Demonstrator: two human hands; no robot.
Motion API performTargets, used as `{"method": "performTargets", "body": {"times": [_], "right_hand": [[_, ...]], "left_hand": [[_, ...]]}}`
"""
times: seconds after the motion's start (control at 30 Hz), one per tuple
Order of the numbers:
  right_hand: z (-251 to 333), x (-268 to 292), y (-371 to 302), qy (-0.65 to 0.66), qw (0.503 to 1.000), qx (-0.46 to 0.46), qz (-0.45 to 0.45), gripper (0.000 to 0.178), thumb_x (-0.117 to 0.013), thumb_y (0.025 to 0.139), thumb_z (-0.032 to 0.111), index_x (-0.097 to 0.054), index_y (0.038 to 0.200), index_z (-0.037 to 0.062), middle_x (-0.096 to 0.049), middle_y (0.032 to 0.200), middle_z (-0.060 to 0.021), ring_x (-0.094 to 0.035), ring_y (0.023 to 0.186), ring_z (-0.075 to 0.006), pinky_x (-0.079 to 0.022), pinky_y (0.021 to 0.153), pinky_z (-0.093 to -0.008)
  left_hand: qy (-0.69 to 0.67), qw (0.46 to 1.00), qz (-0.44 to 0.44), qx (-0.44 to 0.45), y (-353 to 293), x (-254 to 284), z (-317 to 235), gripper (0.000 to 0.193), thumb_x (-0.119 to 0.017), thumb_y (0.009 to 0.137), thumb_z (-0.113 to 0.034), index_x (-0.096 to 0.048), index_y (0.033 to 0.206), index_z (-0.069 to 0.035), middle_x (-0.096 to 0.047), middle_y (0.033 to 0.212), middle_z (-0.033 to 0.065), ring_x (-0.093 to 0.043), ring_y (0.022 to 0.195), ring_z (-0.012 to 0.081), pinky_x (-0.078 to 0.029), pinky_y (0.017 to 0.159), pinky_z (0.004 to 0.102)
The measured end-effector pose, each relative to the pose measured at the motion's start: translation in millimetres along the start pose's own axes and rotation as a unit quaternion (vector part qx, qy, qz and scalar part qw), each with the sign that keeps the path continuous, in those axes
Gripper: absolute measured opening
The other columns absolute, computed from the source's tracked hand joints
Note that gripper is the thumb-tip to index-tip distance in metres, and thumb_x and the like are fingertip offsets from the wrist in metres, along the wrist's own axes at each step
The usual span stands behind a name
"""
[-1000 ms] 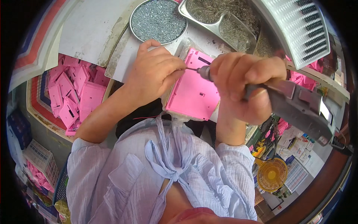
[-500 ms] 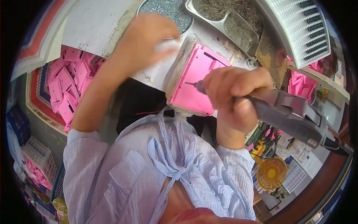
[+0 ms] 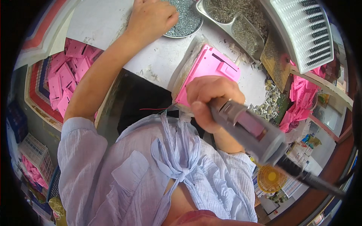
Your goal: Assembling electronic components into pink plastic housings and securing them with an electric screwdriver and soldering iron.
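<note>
My right hand (image 3: 213,100) is wrapped round a grey corded electric screwdriver (image 3: 252,130) over a pink plastic panel (image 3: 226,62). The tool's tip is hidden behind the hand. The panel lies tilted in a holder wrapped in clear film (image 3: 188,67), at the table's near edge. My left hand (image 3: 151,20) is at the left rim of a round metal dish of small silvery screws (image 3: 186,19). Its fingers are curled, their tips partly out of sight, and I cannot make out what they hold.
A divided metal tray (image 3: 230,26) holds more small screws beyond the panel. Loose small pale parts (image 3: 269,100) lie to its right. Pink panels fill a container at left (image 3: 66,81), and pink parts (image 3: 301,94) are heaped at right. A white slatted piece (image 3: 301,34) overhangs the far right.
My left hand has moved away from above the panel, up to the screw dish. My right hand has drawn the screwdriver nearer and swung its cord end downward.
</note>
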State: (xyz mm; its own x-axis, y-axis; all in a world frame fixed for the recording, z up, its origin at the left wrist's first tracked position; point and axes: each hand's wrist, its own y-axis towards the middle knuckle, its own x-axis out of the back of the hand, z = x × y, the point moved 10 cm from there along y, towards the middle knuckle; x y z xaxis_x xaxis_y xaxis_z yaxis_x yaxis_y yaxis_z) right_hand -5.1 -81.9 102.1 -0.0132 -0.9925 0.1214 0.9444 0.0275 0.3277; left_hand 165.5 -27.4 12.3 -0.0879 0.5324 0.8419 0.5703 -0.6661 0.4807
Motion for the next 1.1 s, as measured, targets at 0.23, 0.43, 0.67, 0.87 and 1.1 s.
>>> {"method": "performTargets", "body": {"times": [0.23,0.43,0.67,0.87,1.1], "right_hand": [[23.6,31.0,9.5,0.169,0.983,0.031,-0.06,0.022,-0.075,0.091,0.012,-0.056,0.098,0.0039,-0.058,0.067,-0.0063,-0.055,0.056,-0.0183,-0.045,0.052,-0.034],[44.2,41.2,10.2,0.226,0.969,0.091,-0.043,0.033,-0.076,0.095,0.025,-0.053,0.105,0.0039,-0.056,0.067,-0.0058,-0.055,0.058,-0.0193,-0.045,0.054,-0.0355],[39.7,33.6,2.7,0.221,0.972,0.063,-0.047,0.033,-0.077,0.094,0.024,-0.053,0.104,0.0042,-0.057,0.072,-0.0066,-0.057,0.059,-0.0199,-0.048,0.059,-0.0373],[34.1,21.1,-8.3,0.182,0.979,0.017,-0.088,0.028,-0.073,0.095,0.025,-0.053,0.099,0.0062,-0.054,0.063,-0.0033,-0.055,0.052,-0.0186,-0.046,0.052,-0.0363],[13.7,-4.3,-32.0,0.105,0.993,0.0,-0.052,0.023,-0.072,0.094,0.017,-0.052,0.093,0.0069,-0.055,0.062,-0.0052,-0.053,0.051,-0.0191,-0.047,0.054,-0.0362]], "left_hand": [[-0.107,0.993,-0.03,-0.049,-5.4,33.7,-21.1,0.016,-0.076,0.082,-0.025,-0.071,0.088,-0.011,-0.07,0.091,0.0034,-0.062,0.091,0.0251,-0.039,0.091,0.0478],[-0.353,0.925,0.095,-0.102,-67.8,58.3,-101.4,0.021,-0.078,0.084,-0.011,-0.071,0.103,-0.008,-0.074,0.099,0.0043,-0.067,0.091,0.0233,-0.042,0.094,0.042],[-0.366,0.922,0.078,-0.094,-71.5,65.6,-108.1,0.021,-0.081,0.078,-0.009,-0.072,0.097,-0.009,-0.073,0.09,0.0022,-0.066,0.081,0.0214,-0.041,0.094,0.0421],[-0.371,0.916,0.102,-0.116,-65.4,71.5,-114.6,0.036,-0.079,0.075,-0.01,-0.071,0.111,-0.008,-0.071,0.126,0.0054,-0.064,0.117,0.0241,-0.038,0.104,0.0497],[-0.303,0.911,0.222,-0.169,-90.3,36.6,-132.5,0.04,-0.068,0.084,-0.009,-0.072,0.123,-0.011,-0.065,0.142,0.0032,-0.052,0.141,0.0186,-0.034,0.11,0.0503]]}}
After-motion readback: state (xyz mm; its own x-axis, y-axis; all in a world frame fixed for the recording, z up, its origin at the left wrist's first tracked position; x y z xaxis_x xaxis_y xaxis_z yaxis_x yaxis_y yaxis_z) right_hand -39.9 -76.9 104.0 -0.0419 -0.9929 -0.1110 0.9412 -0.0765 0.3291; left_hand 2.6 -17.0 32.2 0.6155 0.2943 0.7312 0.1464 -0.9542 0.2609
